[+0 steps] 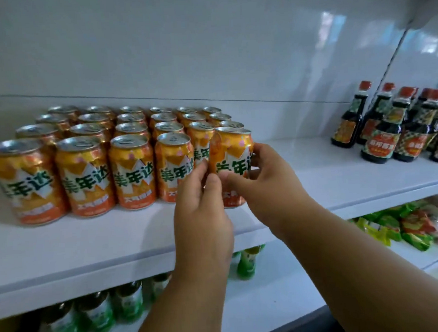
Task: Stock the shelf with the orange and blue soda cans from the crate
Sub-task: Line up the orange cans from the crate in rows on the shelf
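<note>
White shelf [317, 182] carries a block of orange soda cans [83, 175] in rows. Both hands grip the front can [231, 154] at the block's right end: left hand [202, 208] fingers curled on its left side, right hand [263, 186] wrapped round its right. Risk: sideways pressure may knock the adjacent can [174, 166], toppling neighbours. No blue cans or crate visible.

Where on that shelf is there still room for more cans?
The widest bare patch on the shelf lies between the held can and the sauce bottles. A bare strip runs along the front edge before the can block. The block itself is packed tight.
</note>
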`<state>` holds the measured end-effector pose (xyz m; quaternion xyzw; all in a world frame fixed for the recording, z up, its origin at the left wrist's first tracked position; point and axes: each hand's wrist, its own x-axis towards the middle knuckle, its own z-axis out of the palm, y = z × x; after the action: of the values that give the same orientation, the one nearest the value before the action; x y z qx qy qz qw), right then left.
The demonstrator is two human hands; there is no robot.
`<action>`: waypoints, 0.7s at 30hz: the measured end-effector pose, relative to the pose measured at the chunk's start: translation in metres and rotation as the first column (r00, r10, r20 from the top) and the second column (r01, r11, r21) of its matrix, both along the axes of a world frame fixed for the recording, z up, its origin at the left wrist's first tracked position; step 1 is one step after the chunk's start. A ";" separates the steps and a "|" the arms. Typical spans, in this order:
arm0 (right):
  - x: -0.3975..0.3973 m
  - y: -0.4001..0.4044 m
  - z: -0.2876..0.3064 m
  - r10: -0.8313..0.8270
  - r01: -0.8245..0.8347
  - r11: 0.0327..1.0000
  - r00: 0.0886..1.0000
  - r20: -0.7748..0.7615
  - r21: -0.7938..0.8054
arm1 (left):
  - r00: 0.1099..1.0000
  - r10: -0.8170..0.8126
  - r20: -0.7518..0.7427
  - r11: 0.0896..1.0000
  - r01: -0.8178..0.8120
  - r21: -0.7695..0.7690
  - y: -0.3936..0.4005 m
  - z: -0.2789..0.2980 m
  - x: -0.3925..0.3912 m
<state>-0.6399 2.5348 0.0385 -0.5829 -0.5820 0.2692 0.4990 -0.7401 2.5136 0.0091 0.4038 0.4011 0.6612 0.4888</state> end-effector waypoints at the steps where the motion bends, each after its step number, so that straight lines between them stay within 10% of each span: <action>1: -0.002 0.008 -0.003 0.004 -0.004 1.000 1.000 -0.010 -0.003 | 1.000 -0.003 -0.004 1.000 0.003 -0.006 0.004 -0.001 -0.001; 21: -0.021 0.061 -0.037 -0.002 -0.003 0.998 0.996 0.085 0.055 | 0.998 0.050 -0.034 0.997 -0.051 -0.057 0.026 -0.009 -0.005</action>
<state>-0.6606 2.5958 0.0014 -0.5797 -0.6100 0.2281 0.4897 -0.7448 2.5392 -0.0003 0.3898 0.4379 0.6549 0.4769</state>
